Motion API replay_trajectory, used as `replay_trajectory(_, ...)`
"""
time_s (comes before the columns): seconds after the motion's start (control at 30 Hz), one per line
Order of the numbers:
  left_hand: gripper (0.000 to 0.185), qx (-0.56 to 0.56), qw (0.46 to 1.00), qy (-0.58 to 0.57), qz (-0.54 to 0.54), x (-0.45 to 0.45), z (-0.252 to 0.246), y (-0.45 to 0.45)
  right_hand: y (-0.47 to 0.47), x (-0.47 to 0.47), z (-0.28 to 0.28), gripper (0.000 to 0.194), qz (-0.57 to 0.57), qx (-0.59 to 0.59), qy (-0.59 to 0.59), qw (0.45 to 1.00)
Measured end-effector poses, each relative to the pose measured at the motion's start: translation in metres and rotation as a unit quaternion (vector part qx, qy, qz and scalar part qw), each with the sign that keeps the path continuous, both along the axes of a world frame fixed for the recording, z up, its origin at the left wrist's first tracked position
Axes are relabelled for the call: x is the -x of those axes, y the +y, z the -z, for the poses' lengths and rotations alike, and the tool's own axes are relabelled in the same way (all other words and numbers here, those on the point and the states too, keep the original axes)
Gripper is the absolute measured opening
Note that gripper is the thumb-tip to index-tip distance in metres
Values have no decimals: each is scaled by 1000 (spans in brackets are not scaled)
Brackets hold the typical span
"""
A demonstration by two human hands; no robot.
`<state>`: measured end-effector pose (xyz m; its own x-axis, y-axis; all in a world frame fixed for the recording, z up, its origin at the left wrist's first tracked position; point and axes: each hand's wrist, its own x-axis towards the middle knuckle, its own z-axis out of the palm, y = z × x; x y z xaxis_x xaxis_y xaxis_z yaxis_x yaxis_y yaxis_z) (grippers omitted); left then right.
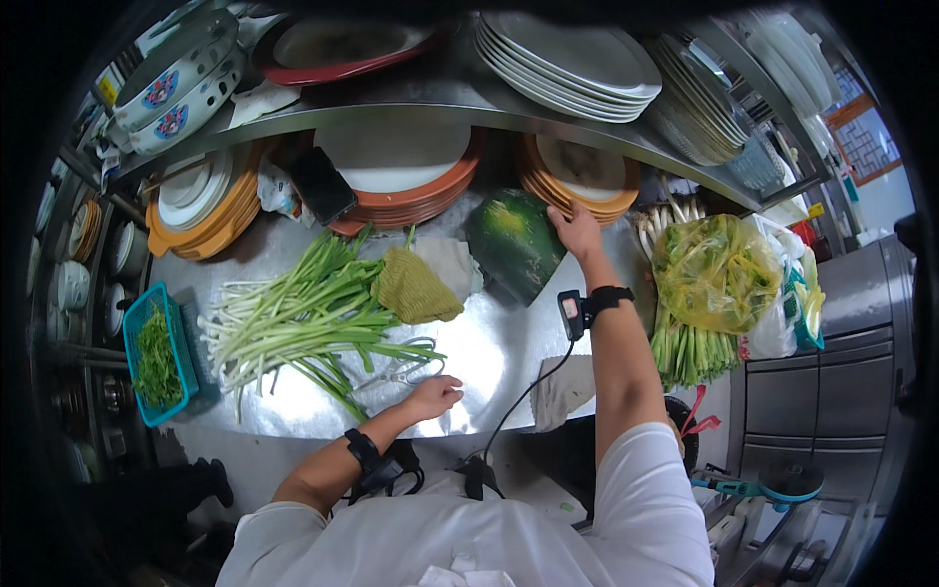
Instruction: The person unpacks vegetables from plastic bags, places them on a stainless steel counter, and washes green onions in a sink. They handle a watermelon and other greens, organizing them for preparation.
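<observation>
My right hand (578,229) reaches between a cut dark-green watermelon (518,238) and a stack of orange-rimmed plates (587,169); its fingers are at the front rim of the stack, and whether they grip it is unclear. Near the counter's front edge rests my left hand (434,398), fingers curled, with nothing visible in it. Just above it lie metal scissors (396,376), partly under a spread of green garlic or scallion stalks (308,315). A yellow-green cloth (417,286) lies over the leafy ends.
A teal basket (189,345) of leafy herbs stands at the left. At right, a yellow bag of greens (715,275) sits on bundled stalks (686,352). A metal shelf (411,110) with plates overhangs the back. A phone (323,185) leans there; a grey cloth (561,389) lies at the front edge.
</observation>
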<state>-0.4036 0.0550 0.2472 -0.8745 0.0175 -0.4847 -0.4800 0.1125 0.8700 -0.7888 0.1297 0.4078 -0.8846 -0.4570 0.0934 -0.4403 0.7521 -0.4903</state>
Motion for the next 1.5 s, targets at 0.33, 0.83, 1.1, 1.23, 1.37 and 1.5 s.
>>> replay_trajectory(0.33,62,-251,929,87,-258,183,-13,-39,14,-72,6,76,98,-73,30,992)
replay_trajectory(0.83,84,38,982,82,-167,196,-62,53,154,-92,47,68,257,159,-79,950)
replay_trajectory(1.1,72,-51,985,118,-118,327,-84,148,262,32,38,88,269,138,-96,949)
replay_trajectory(1.23,98,66,991,72,-91,369,-98,177,291,61,39,88,275,208,-138,928)
replay_trajectory(1.37,95,33,992,92,-81,371,-81,177,296,49,50,89,282,216,-133,925)
replay_trajectory(1.5,91,48,988,122,-78,332,-57,179,286,38,59,88,268,224,-110,931)
